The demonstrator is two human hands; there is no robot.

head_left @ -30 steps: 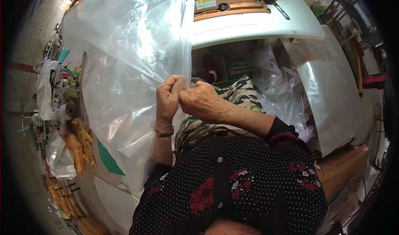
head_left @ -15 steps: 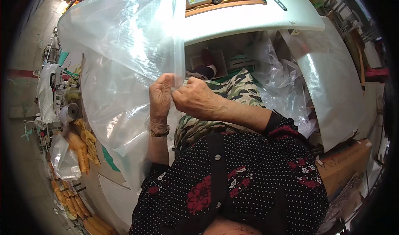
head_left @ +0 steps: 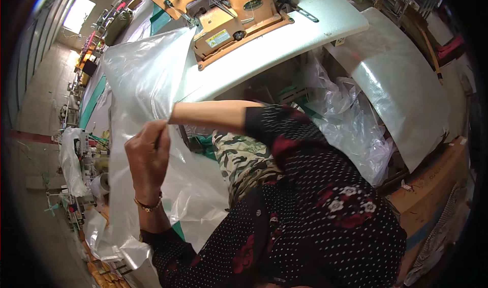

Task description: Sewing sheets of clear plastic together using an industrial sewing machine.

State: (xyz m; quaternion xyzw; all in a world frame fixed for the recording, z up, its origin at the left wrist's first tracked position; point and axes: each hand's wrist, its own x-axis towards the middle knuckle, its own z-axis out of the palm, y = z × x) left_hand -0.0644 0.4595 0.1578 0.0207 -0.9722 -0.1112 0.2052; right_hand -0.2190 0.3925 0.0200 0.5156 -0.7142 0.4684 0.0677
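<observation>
A large translucent plastic sheet (head_left: 147,69) hangs over the left part of the white table (head_left: 264,49) and down across my lap. Its upper corner reaches the needle area of an orange-brown sewing machine (head_left: 231,21). My left hand (head_left: 148,155) is closed in a fist, pinching the sheet's edge at the fingertips. My right forearm (head_left: 216,114) stretches leftward across my body, and the hand at its end is hidden behind the plastic, close to my left fingers.
Crumpled clear plastic (head_left: 351,125) lies below the table on the right, beside a second translucent sheet (head_left: 389,79) draped at the right. A cardboard box (head_left: 432,186) stands at the lower right. Along the left are a grey roll (head_left: 100,185) and other clutter on the floor side.
Both hands have shifted left, the right arm now reaching across behind the plastic. My view has turned, bringing more of the sewing machine into sight, with the sheet's corner at it.
</observation>
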